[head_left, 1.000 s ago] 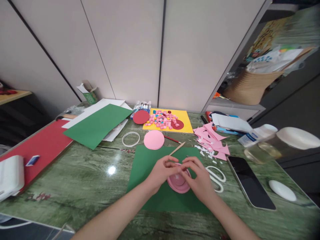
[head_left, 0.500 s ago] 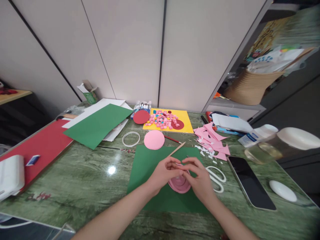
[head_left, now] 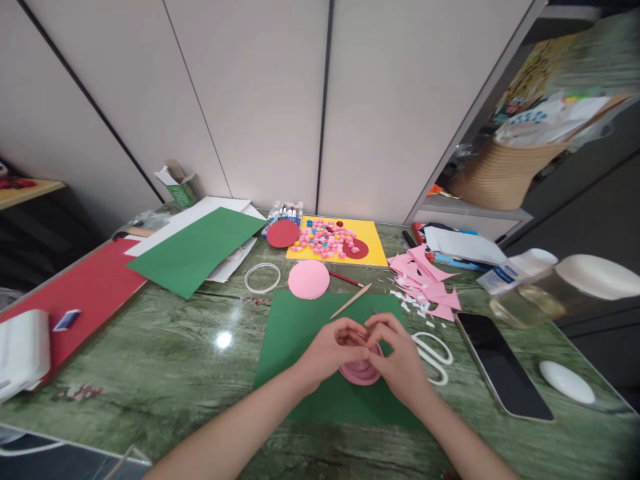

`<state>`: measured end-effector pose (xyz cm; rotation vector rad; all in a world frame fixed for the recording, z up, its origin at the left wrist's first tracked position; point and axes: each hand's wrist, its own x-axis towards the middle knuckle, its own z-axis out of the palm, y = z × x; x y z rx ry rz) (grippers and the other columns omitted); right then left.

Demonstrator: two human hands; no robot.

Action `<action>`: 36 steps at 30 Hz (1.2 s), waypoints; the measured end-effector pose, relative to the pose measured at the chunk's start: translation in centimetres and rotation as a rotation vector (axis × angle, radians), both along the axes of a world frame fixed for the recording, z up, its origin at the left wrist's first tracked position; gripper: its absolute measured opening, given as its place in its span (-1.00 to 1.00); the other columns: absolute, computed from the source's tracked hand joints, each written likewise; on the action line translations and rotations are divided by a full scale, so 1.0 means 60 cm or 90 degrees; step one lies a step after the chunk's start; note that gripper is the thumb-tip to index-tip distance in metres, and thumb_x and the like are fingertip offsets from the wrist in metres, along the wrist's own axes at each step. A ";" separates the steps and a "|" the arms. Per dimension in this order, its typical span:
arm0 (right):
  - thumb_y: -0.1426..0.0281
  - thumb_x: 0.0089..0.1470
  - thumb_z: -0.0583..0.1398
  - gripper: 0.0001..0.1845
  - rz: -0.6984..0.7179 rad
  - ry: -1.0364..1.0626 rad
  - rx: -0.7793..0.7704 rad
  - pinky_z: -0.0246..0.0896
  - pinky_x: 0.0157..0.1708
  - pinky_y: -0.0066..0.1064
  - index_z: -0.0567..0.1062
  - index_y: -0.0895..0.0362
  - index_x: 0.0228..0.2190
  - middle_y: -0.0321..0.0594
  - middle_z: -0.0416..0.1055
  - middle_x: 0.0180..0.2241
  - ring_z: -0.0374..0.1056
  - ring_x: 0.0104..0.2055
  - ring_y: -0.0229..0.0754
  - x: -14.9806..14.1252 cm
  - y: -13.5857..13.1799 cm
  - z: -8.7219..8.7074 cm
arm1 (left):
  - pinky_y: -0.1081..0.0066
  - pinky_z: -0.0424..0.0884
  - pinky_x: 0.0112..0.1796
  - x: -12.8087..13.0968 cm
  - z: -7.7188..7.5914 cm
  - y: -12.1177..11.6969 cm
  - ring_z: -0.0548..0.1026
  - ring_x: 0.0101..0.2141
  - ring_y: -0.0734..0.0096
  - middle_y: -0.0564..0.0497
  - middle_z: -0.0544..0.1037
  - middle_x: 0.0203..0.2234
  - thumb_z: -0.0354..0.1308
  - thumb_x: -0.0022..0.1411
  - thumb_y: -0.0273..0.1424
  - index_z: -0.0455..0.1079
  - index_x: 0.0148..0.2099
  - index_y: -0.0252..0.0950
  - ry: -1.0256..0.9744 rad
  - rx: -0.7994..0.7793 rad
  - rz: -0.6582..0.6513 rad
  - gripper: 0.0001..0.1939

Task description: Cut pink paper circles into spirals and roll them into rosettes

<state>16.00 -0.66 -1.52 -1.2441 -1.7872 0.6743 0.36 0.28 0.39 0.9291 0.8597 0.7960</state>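
A round pink paper spiral (head_left: 361,375) is between my two hands, above a green paper sheet (head_left: 290,340). Fingers bent, my left hand (head_left: 337,348) pinches the spiral's upper left part. From the other side my right hand (head_left: 393,347) grips it with thumb and fingers, the fingertips of both hands nearly meeting. My fingers cover the spiral's upper part. Just beyond my left hand lies a pointed wooden stick (head_left: 351,301). White-handled scissors (head_left: 434,358) rest right of my right hand, their blades mostly hidden.
Pink paper discs (head_left: 309,279) and a tape roll (head_left: 263,278) lie beyond my left hand. Small rolled pink paper pieces (head_left: 325,239) cover a yellow sheet (head_left: 375,233). Pink scraps (head_left: 423,277), a phone (head_left: 503,365) and a clear jar (head_left: 530,300) stand or lie rightward.
My fingers have shifted a little on the pink spiral, and my left fingers have curled more above it. The wooden stick and the other things have stayed put.
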 end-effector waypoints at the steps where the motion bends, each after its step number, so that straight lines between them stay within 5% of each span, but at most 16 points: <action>1: 0.54 -0.14 0.25 -0.81 0.004 -0.005 0.001 0.16 -0.20 -0.28 0.34 0.12 -0.63 -0.21 0.29 -0.30 0.30 -0.21 -0.09 0.000 0.000 0.001 | 0.42 0.27 -0.27 0.000 0.000 0.000 0.39 -0.37 0.46 -0.01 0.48 -0.41 0.34 -0.17 -0.48 0.40 -0.25 -0.40 0.000 -0.001 -0.002 -0.65; 9: 0.65 -0.19 0.17 -0.79 0.024 -0.043 0.026 0.17 -0.23 -0.31 0.31 0.11 -0.60 -0.24 0.27 -0.32 0.28 -0.24 -0.13 -0.002 -0.002 0.006 | 0.45 0.27 -0.29 0.002 0.001 -0.001 0.39 -0.41 0.49 0.02 0.48 -0.47 0.34 -0.18 -0.50 0.39 -0.31 -0.39 -0.008 -0.018 0.003 -0.69; 19: 0.48 0.01 0.23 -0.93 0.017 -0.044 0.033 0.24 -0.22 -0.32 0.50 0.07 -0.42 -0.21 0.30 -0.30 0.33 -0.21 -0.13 0.004 -0.001 0.012 | 0.46 0.27 -0.28 -0.003 -0.019 0.007 0.45 -0.41 0.49 0.00 0.53 -0.45 0.34 -0.15 -0.47 0.36 -0.22 -0.38 -0.084 -0.076 0.080 -0.62; 27: 0.54 0.13 0.11 -0.71 0.086 -0.038 0.034 0.29 -0.17 -0.32 0.51 0.01 -0.18 -0.15 0.34 -0.21 0.33 -0.14 -0.15 -0.001 -0.004 0.001 | 0.48 0.25 -0.32 -0.002 -0.013 0.005 0.41 -0.43 0.54 0.05 0.51 -0.47 0.30 -0.11 -0.50 0.35 -0.22 -0.36 -0.040 -0.041 0.071 -0.66; 36: 0.49 0.02 0.21 -0.88 0.015 -0.038 0.063 0.29 -0.24 -0.31 0.55 0.05 -0.44 -0.19 0.37 -0.30 0.37 -0.23 -0.12 0.004 0.001 0.000 | 0.44 0.27 -0.23 -0.002 -0.013 0.003 0.45 -0.33 0.45 -0.01 0.54 -0.39 0.34 -0.14 -0.47 0.39 -0.25 -0.35 -0.056 -0.046 0.054 -0.67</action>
